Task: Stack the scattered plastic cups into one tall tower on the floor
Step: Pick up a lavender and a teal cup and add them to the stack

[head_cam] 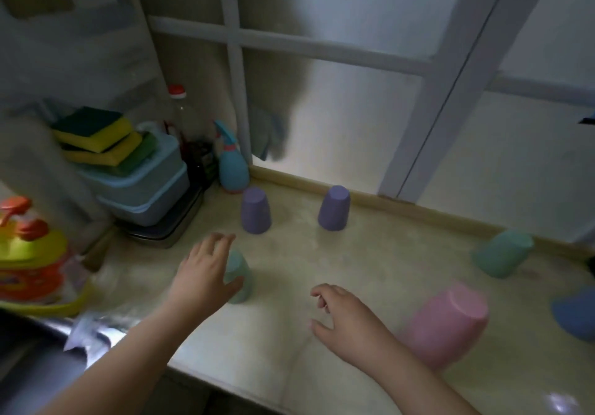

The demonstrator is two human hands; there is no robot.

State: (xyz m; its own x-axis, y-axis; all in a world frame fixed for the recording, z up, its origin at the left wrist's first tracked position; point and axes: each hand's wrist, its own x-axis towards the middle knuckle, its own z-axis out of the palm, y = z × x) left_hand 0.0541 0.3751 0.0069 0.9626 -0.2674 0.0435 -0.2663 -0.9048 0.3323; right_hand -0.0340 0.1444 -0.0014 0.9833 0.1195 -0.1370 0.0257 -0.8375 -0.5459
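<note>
We see both forearms reaching forward from the bottom edge over a pale, glossy worktop (pixel 370 253). Our left hand (pixel 206 273) is stretched out palm down, fingers spread wide and slightly curved, over the top and near side of an upside-down green cup (pixel 240 278); the thumb lies against the cup's side, but the fingers are blurred and we cannot tell whether the grip has closed on it. Our right hand (pixel 346 316) hovers just above the worktop, palm down, wrist angled to the left, its fingers loosely curled with a narrow gap to the thumb; the grip holds nothing.

The cups stand scattered, all upside down. Two purple ones sit farther back, the left purple cup (pixel 256 210) and the right purple cup (pixel 334 207), apart from each other and near the raised strip at the back of the worktop. A pink cup (pixel 446 323), blurred and tilted in this view, is just to the right of our right wrist. A second green cup (pixel 502 253) is farther right near the back strip, and a blue cup (pixel 576 315) is cut off by the right edge.

At the left, sponges (pixel 96 134) lie on stacked blue boxes (pixel 145 186), with a blue spray bottle (pixel 231 165) just beside them.
</note>
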